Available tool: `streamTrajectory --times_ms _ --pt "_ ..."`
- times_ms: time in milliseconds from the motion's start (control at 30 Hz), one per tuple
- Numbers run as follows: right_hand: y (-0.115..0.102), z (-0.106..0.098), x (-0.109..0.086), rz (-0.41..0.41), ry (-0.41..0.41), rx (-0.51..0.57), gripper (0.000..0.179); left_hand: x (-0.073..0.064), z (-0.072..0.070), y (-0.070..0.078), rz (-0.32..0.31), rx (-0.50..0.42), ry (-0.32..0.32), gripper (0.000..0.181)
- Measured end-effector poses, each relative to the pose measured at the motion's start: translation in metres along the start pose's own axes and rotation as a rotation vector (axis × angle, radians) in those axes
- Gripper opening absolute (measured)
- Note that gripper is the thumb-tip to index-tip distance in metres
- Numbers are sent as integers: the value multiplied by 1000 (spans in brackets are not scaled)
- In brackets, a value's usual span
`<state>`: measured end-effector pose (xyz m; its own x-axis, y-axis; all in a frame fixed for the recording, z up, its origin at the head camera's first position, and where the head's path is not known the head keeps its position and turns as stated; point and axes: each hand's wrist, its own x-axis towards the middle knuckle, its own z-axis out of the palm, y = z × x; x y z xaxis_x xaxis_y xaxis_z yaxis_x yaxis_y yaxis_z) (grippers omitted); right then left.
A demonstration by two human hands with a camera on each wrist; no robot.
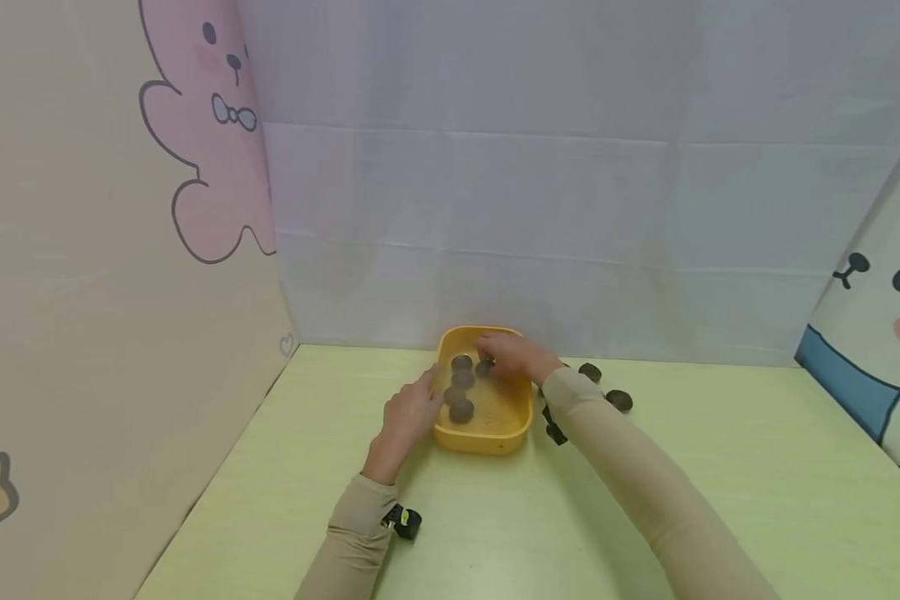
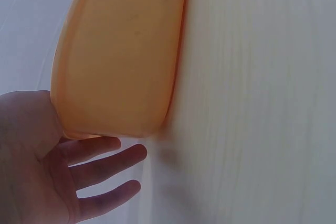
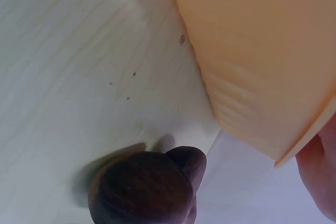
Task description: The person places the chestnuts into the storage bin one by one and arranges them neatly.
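A deep yellow plastic bin (image 1: 483,444) stands on the table with several dark brown, rounded, nut-like things (image 1: 461,411) in it, most along its left side. My left hand (image 1: 412,410) holds the bin's left wall at the rim. In the left wrist view, the thumb side of that hand meets the bin's rim, and the other fingers (image 2: 107,171) reach out beneath its end. My right hand (image 1: 517,354) is down inside the bin at the back right, fingers right at one dark brown thing (image 1: 484,367). I cannot tell whether it grips that thing.
More dark brown rounded things (image 1: 619,401) lie on the table right of the bin, partly behind my right forearm; the right wrist view shows one (image 3: 142,187) up close. A white curtain (image 1: 540,217) hangs behind the table (image 1: 720,467). Printed cloths (image 1: 82,250) flank both sides.
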<state>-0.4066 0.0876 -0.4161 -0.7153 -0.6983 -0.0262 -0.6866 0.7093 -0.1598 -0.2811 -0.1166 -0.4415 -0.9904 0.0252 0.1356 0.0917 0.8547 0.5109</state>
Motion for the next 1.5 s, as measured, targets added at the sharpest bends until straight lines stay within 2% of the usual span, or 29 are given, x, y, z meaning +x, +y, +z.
streamTrajectory --times_ms 233,367,567,833,1000,1167,1367,1500 --pt "0 0 -4 -102 -35 41 21 1 0 0 10 6 9 53" --pt "2 -1 -6 -89 -54 104 26 2 1 0 19 2 11 53" --pt "6 -4 -6 -82 -73 189 25 2 2 0 9 8 2 54" --pt "6 -1 -2 -55 -57 139 21 3 2 2 14 -1 1 53" --pt "6 3 0 23 -12 85 25 3 2 3 19 -1 11 52" --pt "3 5 0 55 -5 54 27 3 3 4 17 -2 11 53" --pt "-1 3 -4 56 -1 40 25 3 4 2 3 3 -2 53" --pt "-6 -6 -10 20 72 21 21 2 4 -1 -1 0 9 53"
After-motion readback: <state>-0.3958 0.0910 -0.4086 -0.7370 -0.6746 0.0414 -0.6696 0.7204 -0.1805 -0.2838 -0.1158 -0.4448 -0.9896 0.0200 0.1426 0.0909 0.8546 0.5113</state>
